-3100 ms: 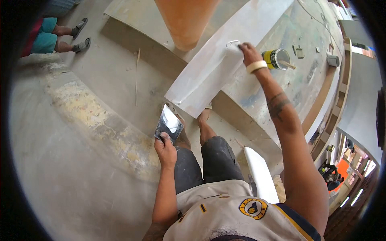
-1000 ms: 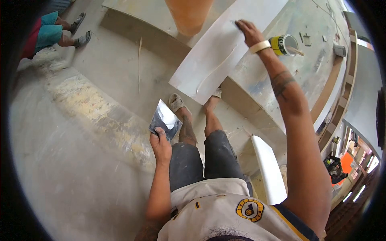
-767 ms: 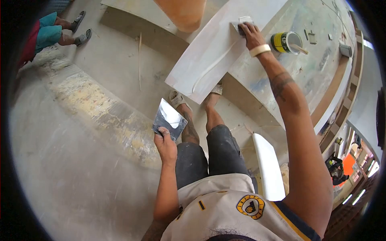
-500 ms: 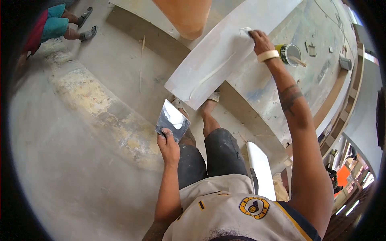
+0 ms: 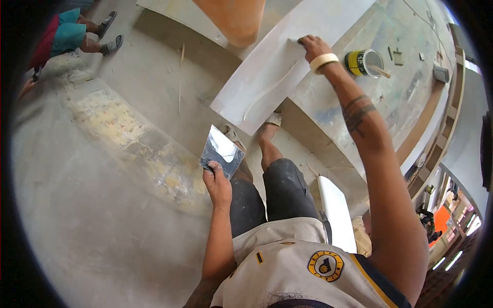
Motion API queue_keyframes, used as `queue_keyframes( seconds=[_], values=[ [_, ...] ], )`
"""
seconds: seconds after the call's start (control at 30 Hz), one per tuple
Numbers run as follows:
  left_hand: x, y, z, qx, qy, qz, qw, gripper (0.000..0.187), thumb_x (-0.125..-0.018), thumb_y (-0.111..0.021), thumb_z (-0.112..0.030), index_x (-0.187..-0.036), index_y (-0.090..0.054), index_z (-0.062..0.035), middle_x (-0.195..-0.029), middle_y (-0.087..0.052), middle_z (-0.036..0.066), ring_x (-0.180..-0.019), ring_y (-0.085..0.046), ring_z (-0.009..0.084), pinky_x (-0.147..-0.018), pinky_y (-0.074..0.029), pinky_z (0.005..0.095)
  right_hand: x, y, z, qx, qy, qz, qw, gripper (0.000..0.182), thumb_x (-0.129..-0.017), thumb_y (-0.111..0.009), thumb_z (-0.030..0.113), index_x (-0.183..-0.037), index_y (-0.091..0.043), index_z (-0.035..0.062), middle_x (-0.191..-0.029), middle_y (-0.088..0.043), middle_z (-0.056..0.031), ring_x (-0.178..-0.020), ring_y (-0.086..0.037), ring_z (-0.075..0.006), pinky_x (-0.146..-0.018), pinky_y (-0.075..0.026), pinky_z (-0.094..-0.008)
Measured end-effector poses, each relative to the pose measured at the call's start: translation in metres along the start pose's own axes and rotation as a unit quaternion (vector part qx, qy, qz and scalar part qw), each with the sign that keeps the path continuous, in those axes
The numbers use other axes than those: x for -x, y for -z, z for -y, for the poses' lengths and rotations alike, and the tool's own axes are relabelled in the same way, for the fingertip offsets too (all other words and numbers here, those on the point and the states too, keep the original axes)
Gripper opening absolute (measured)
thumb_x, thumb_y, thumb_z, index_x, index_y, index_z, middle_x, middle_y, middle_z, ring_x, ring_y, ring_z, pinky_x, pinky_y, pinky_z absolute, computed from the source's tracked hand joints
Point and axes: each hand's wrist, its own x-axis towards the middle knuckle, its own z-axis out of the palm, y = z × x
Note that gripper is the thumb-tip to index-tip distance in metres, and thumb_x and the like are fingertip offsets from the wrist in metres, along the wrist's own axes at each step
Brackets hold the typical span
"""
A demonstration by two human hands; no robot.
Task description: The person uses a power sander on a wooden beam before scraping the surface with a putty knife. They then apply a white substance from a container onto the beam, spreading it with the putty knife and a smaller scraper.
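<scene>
My left hand (image 5: 219, 186) is closed on the lower corner of a flat, dark, square plate (image 5: 233, 163), thumb on top. A smooth patch of white paste (image 5: 222, 145) covers part of the plate's face. Over a long whitish panel (image 5: 257, 77), my right hand (image 5: 314, 49) grips a small spreader (image 5: 293, 40) at the panel's surface; only its pale edge shows past the fingers. A raised streak of paste (image 5: 259, 101) runs along the near part of the panel. A roll of tape circles my right wrist.
An open can (image 5: 353, 62) with a wooden stick in it stands right of the panel on a stained tabletop (image 5: 328, 108). An orange tapered form (image 5: 233, 20) is at the far side. A person's legs (image 5: 92, 36) show at upper left. A white board (image 5: 336, 215) stands beside my legs.
My right hand with the spreader has moved left across the panel. The streak of paste on the panel looks shorter. My left hand and the plate have barely moved.
</scene>
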Motion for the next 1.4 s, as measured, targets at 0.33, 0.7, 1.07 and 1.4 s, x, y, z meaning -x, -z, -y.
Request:
queue_keyframes(
  seconds=[0.33,0.7,1.07,1.4],
  values=[
    [-0.009,0.018,-0.012,-0.009,-0.01,0.02,1.0,0.03,-0.107,-0.041,-0.026,-0.096,-0.054,-0.001,-0.092,-0.052,-0.001,-0.087,-0.045,0.0088,-0.081,-0.039,0.0253,0.076,-0.038,0.102,-0.041,-0.032,-0.059,0.997,0.036,-0.079,-0.056,0.002,-0.114,-0.062,0.0075,-0.116,-0.062,-0.0096,-0.102,-0.058,-0.0313,-0.09,-0.051,-0.0384],
    [-0.023,0.092,0.002,-0.063,-0.004,0.007,0.998,0.034,-0.105,-0.043,-0.028,-0.09,-0.05,0.0015,-0.082,-0.046,-0.001,-0.078,-0.04,0.01,-0.073,-0.039,0.0284,0.131,-0.071,0.221,-0.087,-0.051,-0.05,0.994,0.05,-0.073,-0.06,-0.004,-0.121,-0.059,0.0077,-0.122,-0.059,-0.0087,-0.109,-0.056,-0.0329,-0.094,-0.051,-0.0394],
    [-0.035,0.125,0.016,-0.065,0.002,0.014,0.998,0.032,-0.105,-0.044,-0.03,-0.087,-0.048,-0.0037,-0.082,-0.041,-0.004,-0.078,-0.036,0.0085,-0.071,-0.035,0.0253,0.186,-0.101,0.308,-0.1,-0.033,0.0,0.994,0.06,-0.066,-0.066,0.0,-0.124,-0.058,0.0103,-0.126,-0.057,-0.0078,-0.116,-0.053,-0.0312,-0.096,-0.051,-0.0387],
    [-0.052,0.125,0.068,-0.017,0.074,0.05,0.996,0.037,-0.106,-0.043,-0.032,-0.101,-0.056,0.0021,-0.086,-0.05,-0.001,-0.081,-0.042,0.0094,-0.076,-0.039,0.0266,0.209,-0.065,0.32,-0.231,0.081,0.099,0.964,0.051,-0.073,-0.06,-0.002,-0.123,-0.06,0.0079,-0.123,-0.061,-0.0093,-0.116,-0.056,-0.0313,-0.096,-0.049,-0.0385]
  ],
)
